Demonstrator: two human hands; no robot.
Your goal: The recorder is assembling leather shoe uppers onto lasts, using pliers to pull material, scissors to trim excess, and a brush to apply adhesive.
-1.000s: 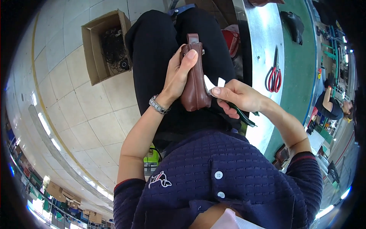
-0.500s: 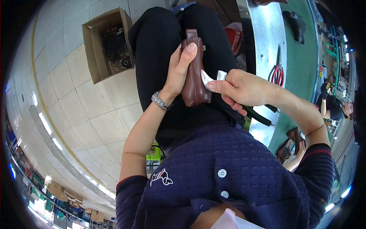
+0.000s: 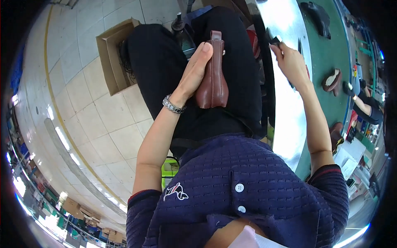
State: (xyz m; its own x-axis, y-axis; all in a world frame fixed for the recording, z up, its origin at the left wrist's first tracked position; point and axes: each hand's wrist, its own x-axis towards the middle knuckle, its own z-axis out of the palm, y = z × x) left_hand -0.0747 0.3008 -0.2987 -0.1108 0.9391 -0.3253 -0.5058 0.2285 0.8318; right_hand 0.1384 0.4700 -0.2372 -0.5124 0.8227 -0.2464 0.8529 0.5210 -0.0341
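My left hand (image 3: 193, 72) is closed round the upper side of a brown leather boot upper (image 3: 212, 89) above my lap. A pull tab stands at its far end, a seam runs down its middle, and a small metal piece sits on its right edge. Out to the right, my right hand (image 3: 292, 64) is over the metal bench top, its thumb and fingers drawn together at a small dark object (image 3: 276, 40) whose kind I cannot make out. Scissors (image 3: 300, 44) lie by that hand, mostly hidden beneath it.
A cardboard box (image 3: 108, 62) stands on the tiled floor to the left. Between my knees is a dark bottle (image 3: 182, 35). Beyond the metal bench (image 3: 291, 120), brown shoes (image 3: 332, 80) and a dark boot (image 3: 317, 18) lie on a green surface (image 3: 322, 58). Another person (image 3: 366, 107) is at the far right.
My right hand has left the boot upper and swung out over the bench; the white piece and dark-handled tool seen with it no longer show. My left hand keeps its hold, with the boot upper slightly turned.
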